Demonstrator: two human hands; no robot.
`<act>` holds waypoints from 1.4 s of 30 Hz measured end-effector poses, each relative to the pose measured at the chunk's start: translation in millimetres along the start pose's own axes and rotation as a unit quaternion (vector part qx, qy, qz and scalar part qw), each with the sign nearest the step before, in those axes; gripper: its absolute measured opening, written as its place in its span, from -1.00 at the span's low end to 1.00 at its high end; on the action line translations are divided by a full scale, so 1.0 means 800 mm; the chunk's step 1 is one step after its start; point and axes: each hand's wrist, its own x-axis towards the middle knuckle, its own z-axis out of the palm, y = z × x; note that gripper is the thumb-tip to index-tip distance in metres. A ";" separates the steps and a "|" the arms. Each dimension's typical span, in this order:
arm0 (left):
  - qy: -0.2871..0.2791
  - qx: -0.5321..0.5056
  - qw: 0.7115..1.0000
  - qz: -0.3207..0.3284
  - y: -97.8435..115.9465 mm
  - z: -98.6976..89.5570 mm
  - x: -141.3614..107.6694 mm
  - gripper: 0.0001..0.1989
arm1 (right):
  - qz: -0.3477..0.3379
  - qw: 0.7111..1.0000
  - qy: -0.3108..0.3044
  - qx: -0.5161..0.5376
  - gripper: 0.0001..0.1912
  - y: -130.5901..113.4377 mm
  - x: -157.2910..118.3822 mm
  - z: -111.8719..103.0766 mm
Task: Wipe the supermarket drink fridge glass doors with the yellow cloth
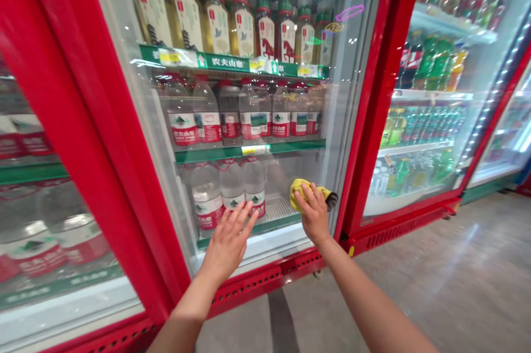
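A glass door (286,170) in a red frame stands before me, part of a drinks fridge. Near its lower right, my right hand (313,209) presses a bunched yellow cloth (299,190) with a dark striped edge to the pane. My left hand (230,237) is stretched out with fingers spread at the lower left of the same glass, holding nothing. Behind those fingers, inside the fridge, stand large water bottles (206,192) with red and white labels, partly hidden by the hand.
Above are shelves of smaller water bottles (182,120) and tea bottles (244,26) with green-edged price strips. A second lit fridge (423,145) stands to the right, and another red door frame (78,60) runs along the left. Grey floor (456,286) lies below.
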 end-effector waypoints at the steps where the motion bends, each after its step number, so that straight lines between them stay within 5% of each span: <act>1: 0.000 0.001 1.000 0.003 -0.004 -0.003 -0.004 -0.30 | 0.024 1.000 0.020 0.000 -0.16 0.001 0.008 0.001; 4: -0.001 0.002 1.000 -0.001 -0.015 -0.011 -0.014 -0.27 | 0.096 0.993 0.073 0.009 -0.13 -0.032 0.051 0.015; 6: -0.005 0.007 1.000 -0.012 -0.020 -0.015 -0.018 -0.25 | 0.095 0.994 0.053 0.010 -0.15 -0.072 0.069 0.025; 9: -0.013 0.016 1.000 -0.020 -0.027 -0.019 -0.026 -0.21 | -0.004 1.000 -0.020 0.007 -0.28 -0.108 0.052 0.028; 13: -0.018 0.023 0.999 -0.020 -0.037 -0.025 -0.041 -0.20 | -0.130 0.991 -0.041 0.011 -0.42 -0.083 0.004 0.016; 16: -0.022 0.040 0.999 -0.021 -0.044 -0.032 -0.052 -0.19 | -0.047 0.999 0.001 0.009 -0.35 -0.072 0.021 0.017; 19: -0.019 0.070 0.996 -0.045 -0.049 -0.041 -0.062 -0.19 | 0.044 0.998 0.039 0.027 -0.28 -0.111 0.060 0.031; 21: -0.019 0.088 0.994 -0.066 -0.051 -0.047 -0.068 -0.19 | 0.047 0.998 0.027 0.032 -0.29 -0.145 0.068 0.040; 24: -0.026 0.101 0.991 -0.083 -0.053 -0.053 -0.078 -0.20 | -0.069 0.996 -0.039 0.037 -0.38 -0.165 0.041 0.040; 28: -0.038 0.116 0.989 -0.082 -0.056 -0.059 -0.094 -0.22 | -0.204 0.975 -0.071 0.046 -0.45 -0.144 0.010 0.029; 31: -0.042 0.134 0.987 -0.081 -0.061 -0.065 -0.106 -0.24 | -0.111 0.993 -0.018 0.036 -0.43 -0.160 0.034 0.034; 35: -0.045 0.145 0.984 -0.091 -0.069 -0.075 -0.124 -0.26 | -0.021 0.998 -0.015 0.051 -0.40 -0.228 0.061 0.050; 39: -0.048 0.136 0.986 -0.083 -0.077 -0.085 -0.142 -0.27 | -0.172 0.978 -0.079 0.090 -0.46 -0.240 0.036 0.047; 42: -0.048 0.128 0.987 -0.083 -0.082 -0.091 -0.151 -0.26 | -0.218 0.969 -0.057 0.105 -0.52 -0.223 0.031 0.041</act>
